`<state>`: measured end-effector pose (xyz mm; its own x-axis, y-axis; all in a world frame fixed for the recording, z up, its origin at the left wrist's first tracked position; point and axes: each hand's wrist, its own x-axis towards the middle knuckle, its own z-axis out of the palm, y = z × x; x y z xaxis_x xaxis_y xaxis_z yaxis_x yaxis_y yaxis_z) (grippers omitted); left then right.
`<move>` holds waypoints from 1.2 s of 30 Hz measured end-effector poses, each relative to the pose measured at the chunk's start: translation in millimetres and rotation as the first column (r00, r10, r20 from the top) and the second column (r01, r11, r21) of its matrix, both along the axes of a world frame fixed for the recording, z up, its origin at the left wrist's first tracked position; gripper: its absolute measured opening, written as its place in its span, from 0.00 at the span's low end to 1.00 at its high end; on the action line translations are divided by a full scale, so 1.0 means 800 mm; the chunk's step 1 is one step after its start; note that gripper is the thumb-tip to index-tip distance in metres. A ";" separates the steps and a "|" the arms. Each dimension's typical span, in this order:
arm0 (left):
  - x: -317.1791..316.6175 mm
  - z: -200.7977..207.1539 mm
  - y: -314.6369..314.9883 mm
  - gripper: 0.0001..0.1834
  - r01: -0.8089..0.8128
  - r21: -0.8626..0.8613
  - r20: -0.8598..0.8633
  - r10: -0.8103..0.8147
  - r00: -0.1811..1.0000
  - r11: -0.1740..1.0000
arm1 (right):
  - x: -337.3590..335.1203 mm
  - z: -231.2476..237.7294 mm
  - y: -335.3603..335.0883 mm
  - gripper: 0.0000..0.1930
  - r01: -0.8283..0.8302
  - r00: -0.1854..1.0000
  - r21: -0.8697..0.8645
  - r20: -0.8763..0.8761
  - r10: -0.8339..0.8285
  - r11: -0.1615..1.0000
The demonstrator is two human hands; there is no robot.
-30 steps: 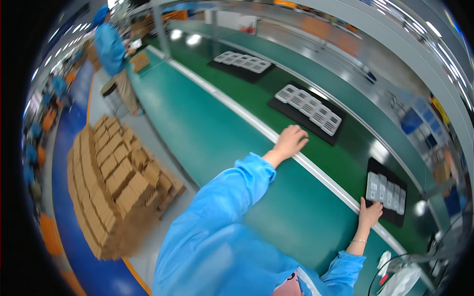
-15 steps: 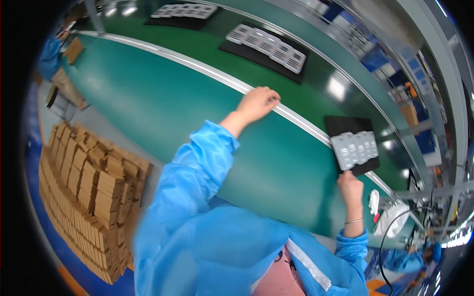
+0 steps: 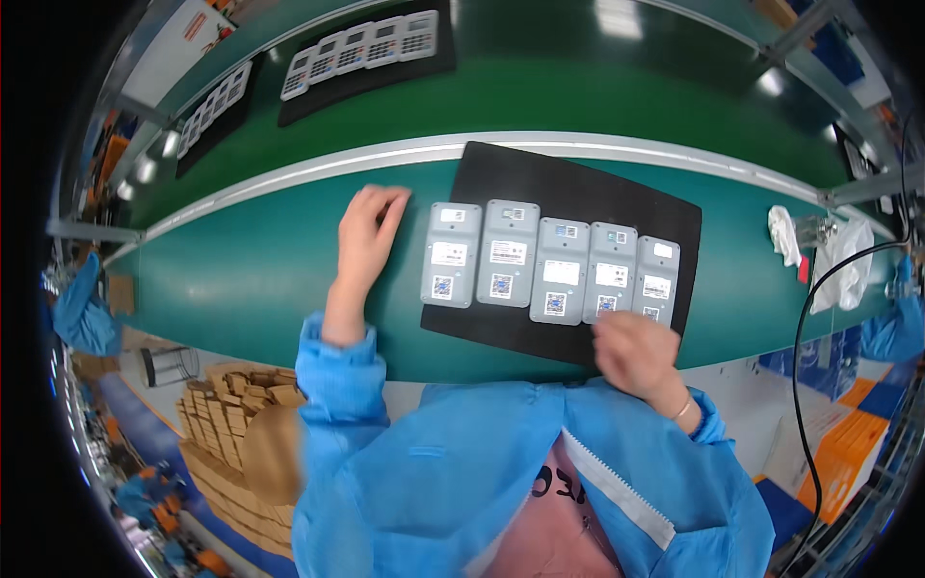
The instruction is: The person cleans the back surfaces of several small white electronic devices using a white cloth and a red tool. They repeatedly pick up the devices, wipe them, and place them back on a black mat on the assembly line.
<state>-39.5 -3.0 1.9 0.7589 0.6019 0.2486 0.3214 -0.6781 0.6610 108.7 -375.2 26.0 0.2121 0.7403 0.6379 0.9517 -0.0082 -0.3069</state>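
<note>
Your right hand (image 3: 636, 354) is nearest you, blurred, resting at the near edge of the black tray (image 3: 578, 183); its fingers curl over that edge below the two rightmost devices (image 3: 554, 262), but you cannot tell whether they pinch the tray or only lie on it. Just beyond those fingers the five grey devices sit side by side in a row on the tray, face up, each with a white label. Your left hand (image 3: 366, 236) lies flat on the green belt (image 3: 241, 279), fingers loosely bent and holding nothing, just left of the tray's left edge and of the leftmost device, not touching either. Beyond both hands a pale rail (image 3: 289, 173) runs across the belt, and the tray's far edge reaches it. Past the rail, up and left of your left hand, more trays (image 3: 366, 43) of the same devices lie on the far belt. To the right of your right hand, white cloths (image 3: 829, 255) lie bunched near a black cable (image 3: 800, 356).
</note>
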 end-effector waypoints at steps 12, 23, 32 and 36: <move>-0.057 0.003 -0.108 0.51 0.146 0.071 -0.281 -0.120 0.952 0.987 | 0.058 -0.026 -0.085 0.29 0.468 0.804 -0.448 -0.142 -0.577 0.762; -0.064 0.000 -0.118 0.62 0.182 0.108 -0.326 -0.138 0.935 0.977 | 0.061 -0.023 -0.082 0.29 0.469 0.784 -0.465 -0.171 -0.596 0.751; -0.062 -0.006 -0.116 0.67 0.154 0.116 -0.338 -0.107 0.935 0.981 | 0.062 -0.023 -0.080 0.28 0.477 0.782 -0.465 -0.163 -0.602 0.745; -0.057 -0.004 -0.113 0.66 0.190 0.152 -0.333 -0.131 0.934 0.970 | 0.061 -0.025 -0.080 0.26 0.491 0.774 -0.460 -0.159 -0.613 0.740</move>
